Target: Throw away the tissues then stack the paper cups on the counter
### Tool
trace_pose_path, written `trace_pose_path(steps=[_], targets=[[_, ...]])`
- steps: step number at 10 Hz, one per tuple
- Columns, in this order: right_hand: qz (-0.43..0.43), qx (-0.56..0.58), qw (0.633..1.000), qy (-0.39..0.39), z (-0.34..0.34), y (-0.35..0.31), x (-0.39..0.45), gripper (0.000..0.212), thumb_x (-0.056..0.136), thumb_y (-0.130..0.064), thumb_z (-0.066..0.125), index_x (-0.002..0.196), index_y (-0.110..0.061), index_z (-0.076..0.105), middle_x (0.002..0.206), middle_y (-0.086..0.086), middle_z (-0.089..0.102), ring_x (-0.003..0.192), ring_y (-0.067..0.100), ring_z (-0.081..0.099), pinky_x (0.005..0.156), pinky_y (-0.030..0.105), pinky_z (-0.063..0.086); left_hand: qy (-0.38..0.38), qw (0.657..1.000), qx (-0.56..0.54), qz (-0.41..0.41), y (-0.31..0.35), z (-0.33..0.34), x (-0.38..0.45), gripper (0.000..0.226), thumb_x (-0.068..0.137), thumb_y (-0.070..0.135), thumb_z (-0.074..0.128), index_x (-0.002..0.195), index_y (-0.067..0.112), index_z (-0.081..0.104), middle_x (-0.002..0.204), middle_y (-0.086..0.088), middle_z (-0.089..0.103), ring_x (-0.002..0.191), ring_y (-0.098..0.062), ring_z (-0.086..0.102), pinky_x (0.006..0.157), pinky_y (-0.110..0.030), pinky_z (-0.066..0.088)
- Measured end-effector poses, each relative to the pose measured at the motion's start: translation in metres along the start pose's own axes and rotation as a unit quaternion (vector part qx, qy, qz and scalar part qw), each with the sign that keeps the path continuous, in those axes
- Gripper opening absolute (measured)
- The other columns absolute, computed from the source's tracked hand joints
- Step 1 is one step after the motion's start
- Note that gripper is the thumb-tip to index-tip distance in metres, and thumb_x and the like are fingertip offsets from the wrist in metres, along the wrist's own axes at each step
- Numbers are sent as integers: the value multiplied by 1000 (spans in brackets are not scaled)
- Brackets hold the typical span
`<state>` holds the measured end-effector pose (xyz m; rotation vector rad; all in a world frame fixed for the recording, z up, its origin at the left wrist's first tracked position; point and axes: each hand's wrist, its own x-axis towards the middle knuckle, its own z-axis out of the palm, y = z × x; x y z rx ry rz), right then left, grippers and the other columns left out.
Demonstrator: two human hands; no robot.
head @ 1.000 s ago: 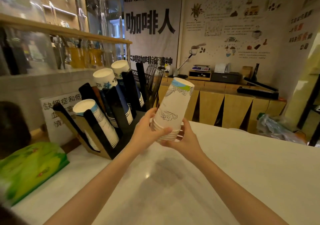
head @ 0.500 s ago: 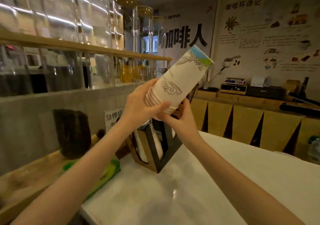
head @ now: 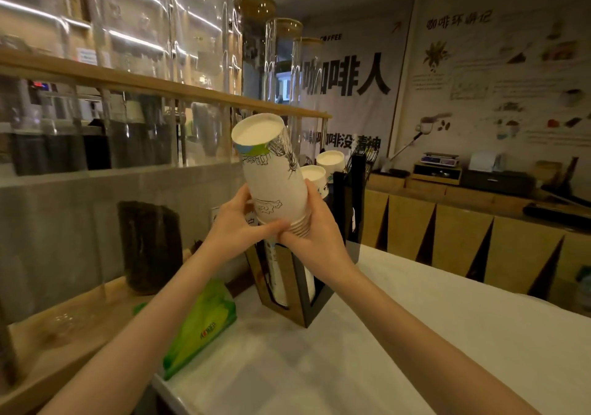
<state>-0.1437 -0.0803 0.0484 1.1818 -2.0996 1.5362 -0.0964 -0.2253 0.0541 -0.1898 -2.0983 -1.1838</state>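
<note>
Both hands hold an upside-down stack of white paper cups [head: 271, 174] with ink drawings and a blue-green band; its closed base tilts up and to the left. My left hand [head: 236, 226] grips the rims from the left, my right hand [head: 315, 232] from the right. The stack hovers just above the nearest slot of a black and wood cup holder [head: 303, 290] on the white counter [head: 399, 344]. Two more cup stacks [head: 329, 162] stick out of the holder's rear slots. No tissues are visible in my hands.
A green tissue pack [head: 201, 325] lies at the counter's left edge beside the holder. A dark jar [head: 150, 245] stands on a wooden ledge to the left. Glass jars line a wooden shelf [head: 160, 85] above. A wooden back counter [head: 479, 222] holds a scale and a printer.
The stack has swung from leaning right to leaning left, base toward the shelf, and lowered over the holder's nearest slot. The view has shifted closer to the holder.
</note>
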Motion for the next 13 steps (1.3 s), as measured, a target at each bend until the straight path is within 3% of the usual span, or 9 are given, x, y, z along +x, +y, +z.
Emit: trace_pose_path(steps=[3, 4, 5, 6, 7, 9, 11, 12, 13], targets=[[59, 47, 995, -59, 14, 17, -7, 82, 67, -37, 68, 135, -41, 23, 134, -8, 45, 123, 11, 44, 98, 38, 46, -23, 998, 39, -38, -21, -1, -6, 68, 58, 48, 74, 118, 34, 46, 106, 23, 54, 96, 6, 50, 72, -10, 39], [107, 111, 984, -93, 10, 25, -10, 53, 70, -38, 63, 112, -57, 36, 116, -25, 50, 109, -5, 50, 84, 14, 45, -37, 998, 33, -48, -20, 3, -6, 76, 53, 62, 67, 119, 31, 48, 113, 14, 56, 102, -4, 51, 79, -19, 42], [150, 138, 970, -131, 10, 35, -12, 45, 74, -39, 57, 114, -50, 39, 113, -25, 53, 98, -14, 53, 70, 4, 44, -14, 998, 5, -67, -16, 7, -5, 63, 60, 48, 73, 115, 32, 47, 111, 13, 57, 104, -9, 53, 75, -17, 42], [177, 133, 964, -150, 14, 45, -15, 73, 72, -62, 50, 136, -35, 27, 134, -11, 45, 119, -1, 43, 93, 17, 39, 52, 998, 10, -39, -10, 8, -4, 74, 62, 40, 75, 125, 30, 38, 114, 12, 53, 104, -7, 51, 69, -9, 42], [239, 125, 952, -147, 15, 54, -22, 100, 58, -85, 35, 143, -34, 14, 151, -2, 25, 137, 13, 21, 110, 37, 17, 76, 997, 32, 1, -5, 7, -3, 82, 65, 35, 75, 133, 34, 29, 117, 7, 54, 103, -8, 52, 79, -16, 42], [308, 131, 935, -114, 20, 76, -31, 75, 78, -73, 19, 144, -36, 15, 154, -1, 22, 142, 24, 18, 113, 47, 13, 40, 995, 95, 2, -9, 13, -6, 55, 68, 37, 72, 118, 26, 54, 125, 1, 53, 110, -10, 46, 88, -28, 41], [304, 60, 941, -135, 9, 65, -27, 61, 91, -56, 20, 144, -24, 20, 152, 3, 29, 139, 24, 25, 111, 40, 18, 23, 987, 159, -12, 3, 12, 1, 55, 68, 38, 72, 118, 20, 55, 124, -4, 55, 104, -11, 47, 83, -27, 38], [277, -26, 947, -162, -9, 51, -29, 60, 92, -51, 29, 141, -18, 28, 148, 8, 36, 134, 27, 33, 107, 39, 27, -17, 955, 293, -36, 18, 12, 12, 56, 67, 46, 70, 114, 21, 51, 124, -5, 53, 108, -22, 49, 79, -34, 38], [190, -50, 977, -84, -33, 30, -37, 56, 89, -38, 50, 139, -21, 32, 145, 2, 41, 131, 20, 39, 102, 34, 34, -82, 924, 367, -67, 41, 10, 26, 59, 66, 51, 68, 111, 16, 52, 121, -7, 52, 108, -25, 49, 88, -43, 43]])
